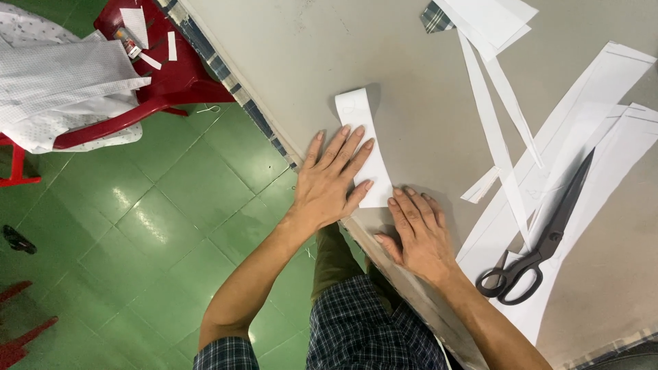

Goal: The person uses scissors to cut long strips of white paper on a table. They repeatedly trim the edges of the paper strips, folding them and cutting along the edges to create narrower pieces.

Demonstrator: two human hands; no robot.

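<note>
Nearest the camera, the right hand [419, 233] lies flat and open on the grey desk [411, 75], fingertips at the near end of a white paper strip [367, 147]. The left hand [332, 181], also flat with fingers spread, presses on that strip. Black scissors [541, 247] rest to the right on long white paper pieces [603, 137]. Farther left, a red chair [164, 75] holds white fabric [62, 82].

At frame centre I saw the paper strip [364, 147] lying on the table [329, 55], my left hand [334, 181] on it, my right hand [419, 233] just beside; scissors [541, 247] lay lower right on paper sheets [603, 137], a chair [157, 75] upper left.
</note>
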